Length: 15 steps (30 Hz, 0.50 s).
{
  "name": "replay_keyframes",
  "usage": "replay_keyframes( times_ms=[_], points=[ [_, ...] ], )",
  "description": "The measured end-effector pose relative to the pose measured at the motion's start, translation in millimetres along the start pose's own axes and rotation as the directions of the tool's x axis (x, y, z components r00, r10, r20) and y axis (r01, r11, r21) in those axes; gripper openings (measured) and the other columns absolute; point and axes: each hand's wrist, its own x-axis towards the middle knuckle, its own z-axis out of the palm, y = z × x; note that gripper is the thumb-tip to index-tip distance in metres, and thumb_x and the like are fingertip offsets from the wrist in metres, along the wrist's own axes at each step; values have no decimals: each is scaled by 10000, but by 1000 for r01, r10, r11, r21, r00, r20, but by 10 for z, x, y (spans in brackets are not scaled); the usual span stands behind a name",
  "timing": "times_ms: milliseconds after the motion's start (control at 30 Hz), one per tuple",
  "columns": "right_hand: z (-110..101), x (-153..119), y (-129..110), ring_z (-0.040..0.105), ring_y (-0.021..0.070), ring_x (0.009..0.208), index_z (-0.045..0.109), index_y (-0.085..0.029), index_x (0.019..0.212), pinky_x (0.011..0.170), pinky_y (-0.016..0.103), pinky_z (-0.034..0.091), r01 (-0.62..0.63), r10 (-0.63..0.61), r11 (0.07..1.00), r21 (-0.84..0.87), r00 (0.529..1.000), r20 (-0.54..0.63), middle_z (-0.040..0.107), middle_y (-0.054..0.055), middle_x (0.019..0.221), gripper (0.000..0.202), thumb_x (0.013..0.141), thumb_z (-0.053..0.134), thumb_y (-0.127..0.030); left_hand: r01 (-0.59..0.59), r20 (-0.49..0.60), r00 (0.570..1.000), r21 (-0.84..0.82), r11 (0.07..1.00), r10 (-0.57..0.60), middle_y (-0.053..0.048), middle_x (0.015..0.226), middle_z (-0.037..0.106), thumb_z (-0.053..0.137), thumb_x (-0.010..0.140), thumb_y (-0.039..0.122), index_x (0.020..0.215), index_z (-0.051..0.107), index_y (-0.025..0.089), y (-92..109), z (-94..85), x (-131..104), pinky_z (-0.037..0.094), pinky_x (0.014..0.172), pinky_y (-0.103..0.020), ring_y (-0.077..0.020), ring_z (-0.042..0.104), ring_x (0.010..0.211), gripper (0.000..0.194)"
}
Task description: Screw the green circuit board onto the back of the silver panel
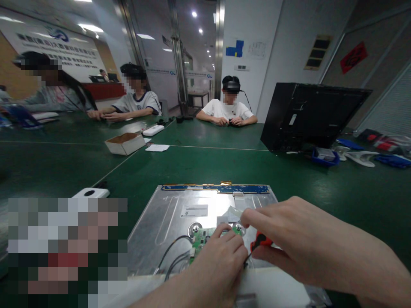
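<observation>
A silver metal display panel (167, 256) lies on the table in front of me. On it sits a green circuit board (201, 236), partly covered by my left hand (221, 256), whose curled fingers grip over the board. The thumb is hidden. My right hand (276, 233) is closed around a red and black screwdriver (261, 240), just right of my left hand. The screwdriver's tip is not clearly visible. A small piece of clear plastic (235, 212) shows by my right fingertips. Black cables (170, 252) run from the board's left side.
A blue circuit strip (205, 188) lines the panel's far edge. A black monitor housing (308, 115) stands at the back right, near a blue tray (325, 156). An open box (125, 143) and a white device (91, 193) are leftward. Several people sit around the green table (205, 164).
</observation>
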Motion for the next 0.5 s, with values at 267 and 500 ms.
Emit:
replay_keyframes(
  times_ms=[267, 500],
  points=[
    [-31, -24, -25, 583, 162, 687, 511, -248, 959, 530, 275, 301, 18, -18, 999, 38, 1000, 4, 636, -29, 854, 191, 822, 633, -193, -5, 7, 1000, 4, 1000, 5, -72, 1007, 651, 597, 805, 255, 1037, 574, 214, 0, 3, 3, 293, 1042, -449, -282, 565, 1053, 237],
    [-15, -50, -31, 532, 163, 664, 492, -250, 960, 517, 283, 276, 23, -23, 999, 35, 1000, 0, 612, -27, 865, 237, 791, 579, -108, -6, -15, 1000, 26, 1000, 6, -69, 1019, 663, 587, 807, 252, 1035, 579, 214, 9, -18, 5, 309, 1042, -439, -270, 579, 1035, 231]
  ],
)
